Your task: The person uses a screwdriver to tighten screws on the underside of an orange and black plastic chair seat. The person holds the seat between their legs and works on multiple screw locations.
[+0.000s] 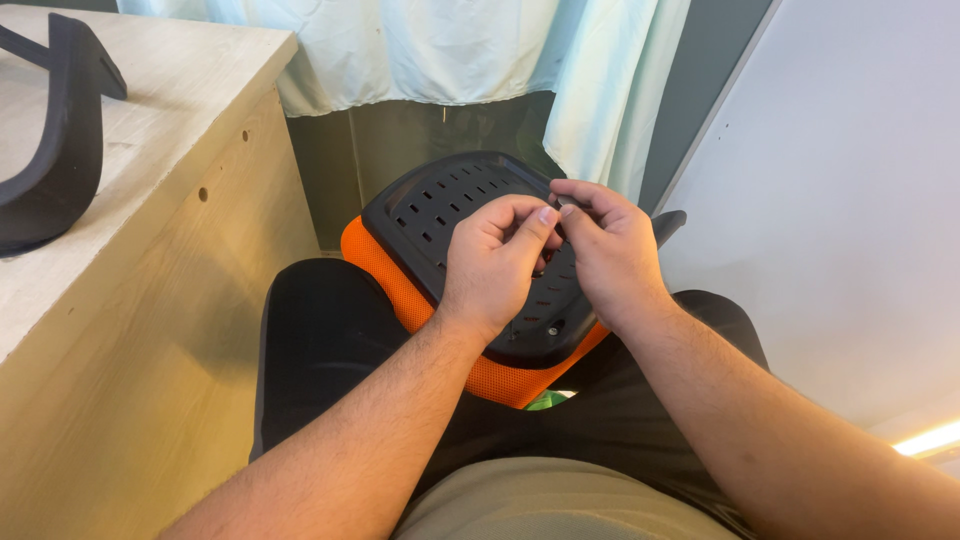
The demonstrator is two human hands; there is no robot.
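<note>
Two sets of fingertips meet over the middle of the chair seat [440,215]: our left hand [495,262] pinches thumb and forefinger tight together, and our right hand [610,250] curls its fingers narrow against them. Something very small sits between the tips, too tiny for us to say what it is. Both hands hover just above the seat, the heels of the palms close to its surface.

We have the seat turned upside down across our lap, on our dark trousers [320,350]. Its underside is a black plastic shell with rounded corners and rows of short slots cut through it, and a couple of screw holes show near our wrists. Bright orange mesh fabric wraps the padded edge below the shell.

To our left stands a pale wooden table [150,260], with a curved black chair part [60,150] lying on top. A light green curtain [450,50] hangs behind the seat, and a grey-white panel [850,200] rises on our right.
</note>
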